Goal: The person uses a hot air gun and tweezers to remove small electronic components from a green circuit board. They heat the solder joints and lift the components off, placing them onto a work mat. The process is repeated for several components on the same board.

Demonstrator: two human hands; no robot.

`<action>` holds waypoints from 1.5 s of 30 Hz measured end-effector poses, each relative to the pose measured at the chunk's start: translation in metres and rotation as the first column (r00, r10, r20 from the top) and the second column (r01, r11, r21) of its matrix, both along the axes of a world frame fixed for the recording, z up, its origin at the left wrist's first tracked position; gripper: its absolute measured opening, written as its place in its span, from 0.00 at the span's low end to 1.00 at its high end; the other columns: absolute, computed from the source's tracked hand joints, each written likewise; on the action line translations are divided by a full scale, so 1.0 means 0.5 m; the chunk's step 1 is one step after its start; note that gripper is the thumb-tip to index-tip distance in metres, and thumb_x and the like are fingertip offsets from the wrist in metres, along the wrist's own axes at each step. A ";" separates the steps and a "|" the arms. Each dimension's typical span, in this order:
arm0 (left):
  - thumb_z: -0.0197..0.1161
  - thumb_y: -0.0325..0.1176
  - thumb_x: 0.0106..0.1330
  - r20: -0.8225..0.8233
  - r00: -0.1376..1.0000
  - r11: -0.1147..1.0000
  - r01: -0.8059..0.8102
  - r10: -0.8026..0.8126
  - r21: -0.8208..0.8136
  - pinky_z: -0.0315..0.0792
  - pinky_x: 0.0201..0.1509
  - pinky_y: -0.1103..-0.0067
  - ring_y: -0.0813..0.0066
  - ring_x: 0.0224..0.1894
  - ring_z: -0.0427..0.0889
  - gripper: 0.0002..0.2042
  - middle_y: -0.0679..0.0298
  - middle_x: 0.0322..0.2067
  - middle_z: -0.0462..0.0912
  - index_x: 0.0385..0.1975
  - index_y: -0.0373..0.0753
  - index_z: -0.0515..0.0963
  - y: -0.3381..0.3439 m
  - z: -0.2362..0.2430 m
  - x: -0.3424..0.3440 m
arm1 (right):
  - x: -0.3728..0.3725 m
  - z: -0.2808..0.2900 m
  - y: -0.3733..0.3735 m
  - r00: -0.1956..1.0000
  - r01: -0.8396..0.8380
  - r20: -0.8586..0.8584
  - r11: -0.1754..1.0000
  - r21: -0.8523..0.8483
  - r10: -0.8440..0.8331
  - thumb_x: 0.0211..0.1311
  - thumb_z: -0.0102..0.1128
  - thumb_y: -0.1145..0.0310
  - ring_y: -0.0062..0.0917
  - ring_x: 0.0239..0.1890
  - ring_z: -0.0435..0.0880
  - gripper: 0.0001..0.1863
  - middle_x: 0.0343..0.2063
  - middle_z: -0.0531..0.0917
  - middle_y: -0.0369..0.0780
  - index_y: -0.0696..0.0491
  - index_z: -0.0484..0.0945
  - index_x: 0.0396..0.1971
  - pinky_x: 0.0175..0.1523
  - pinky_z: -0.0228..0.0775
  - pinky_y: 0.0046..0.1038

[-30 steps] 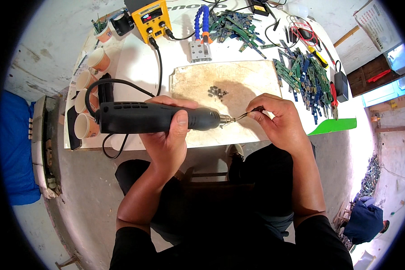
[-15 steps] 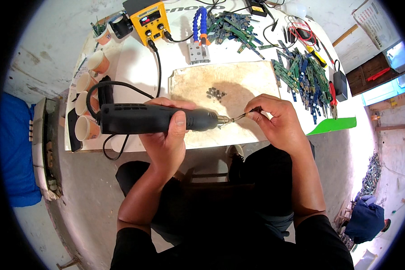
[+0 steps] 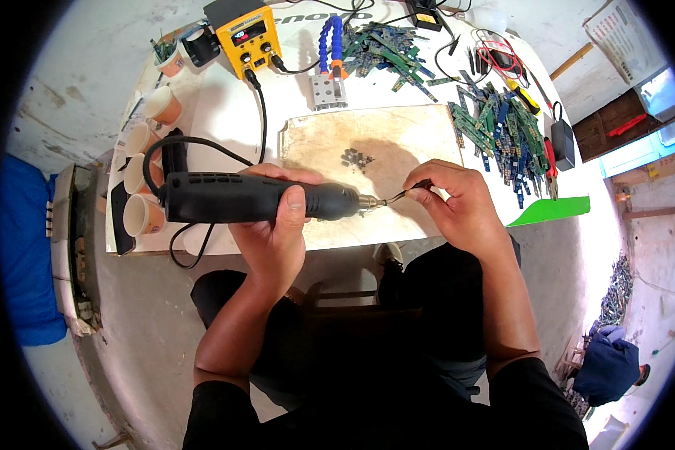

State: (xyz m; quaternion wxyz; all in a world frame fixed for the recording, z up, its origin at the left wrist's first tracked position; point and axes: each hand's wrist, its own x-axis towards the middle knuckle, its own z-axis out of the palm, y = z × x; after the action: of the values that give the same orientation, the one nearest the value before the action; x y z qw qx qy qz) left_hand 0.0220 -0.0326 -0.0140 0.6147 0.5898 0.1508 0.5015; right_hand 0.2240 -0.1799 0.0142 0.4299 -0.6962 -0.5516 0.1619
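My left hand point(image 3: 274, 244) is wrapped round a black hot air gun point(image 3: 217, 199), held level with its metal nozzle point(image 3: 369, 202) pointing right. Between the thumb and fingers of my right hand point(image 3: 461, 206) are thin dark tweezers point(image 3: 402, 194), their tips at the nozzle's mouth. Whether the tips grip something small cannot be made out. Both hands are above the near part of a stained tan board point(image 3: 307, 135). A small cluster of dark chips point(image 3: 357, 158) lies on that board, just beyond the nozzle.
A yellow hot air station point(image 3: 246, 43) stands far left, its cable looping to the gun. Paper cups point(image 3: 144, 215) line the left edge. Circuit board strips point(image 3: 502, 127) are heaped right and at the back point(image 3: 386, 52). Red-handled pliers point(image 3: 551, 169) lie right. A person point(image 3: 607, 364) is lower right.
The tweezers' tips and the nozzle have shifted very slightly left in the picture, along with the whole scene. Both hands keep their holds.
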 end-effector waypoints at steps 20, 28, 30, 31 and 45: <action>0.61 0.30 0.70 0.019 0.999 0.999 0.034 -0.034 0.029 0.77 0.32 0.86 0.76 0.37 0.83 0.12 0.53 0.37 0.85 0.47 0.38 0.67 0.007 -0.002 -0.006 | -0.004 0.006 0.000 1.000 0.013 -0.009 1.000 -0.018 -0.013 0.59 0.65 0.80 0.32 0.32 0.84 0.05 0.31 0.84 0.43 0.57 0.80 0.35 0.40 0.74 0.26; 0.61 0.29 0.70 0.035 0.999 0.998 0.037 -0.039 0.043 0.77 0.34 0.85 0.75 0.38 0.84 0.12 0.52 0.37 0.85 0.47 0.37 0.66 0.009 -0.003 -0.004 | -0.005 0.005 -0.001 0.999 0.018 -0.027 1.000 -0.024 -0.019 0.59 0.64 0.80 0.32 0.33 0.84 0.06 0.31 0.84 0.43 0.57 0.80 0.35 0.40 0.74 0.26; 0.60 0.29 0.70 0.040 0.999 0.998 0.031 -0.033 0.063 0.78 0.35 0.84 0.75 0.38 0.84 0.12 0.52 0.37 0.85 0.47 0.37 0.66 0.010 -0.004 -0.002 | -0.004 0.005 -0.001 1.000 0.018 -0.025 1.000 -0.021 -0.019 0.59 0.64 0.80 0.32 0.32 0.84 0.06 0.31 0.84 0.44 0.57 0.80 0.35 0.40 0.74 0.26; 0.59 0.32 0.71 0.011 1.000 0.998 0.010 -0.011 0.065 0.77 0.34 0.84 0.75 0.36 0.83 0.11 0.52 0.36 0.85 0.47 0.37 0.67 0.008 -0.002 -0.002 | -0.004 0.004 -0.001 1.000 0.018 -0.024 1.000 -0.020 -0.019 0.59 0.64 0.80 0.31 0.32 0.84 0.05 0.31 0.84 0.44 0.58 0.80 0.35 0.40 0.73 0.26; 0.60 0.28 0.70 0.035 0.998 0.999 0.043 -0.044 0.018 0.79 0.47 0.77 0.72 0.42 0.84 0.11 0.52 0.37 0.85 0.47 0.37 0.66 0.006 0.000 -0.005 | 0.000 -0.002 -0.001 1.000 0.025 -0.004 1.000 -0.004 -0.025 0.59 0.65 0.80 0.32 0.31 0.82 0.05 0.29 0.83 0.44 0.58 0.80 0.35 0.38 0.73 0.27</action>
State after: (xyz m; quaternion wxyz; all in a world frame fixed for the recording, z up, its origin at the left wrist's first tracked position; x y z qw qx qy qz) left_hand 0.0194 -0.0297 -0.0141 0.6230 0.5892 0.1231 0.4996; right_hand 0.2239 -0.1802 0.0131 0.4316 -0.7037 -0.5415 0.1591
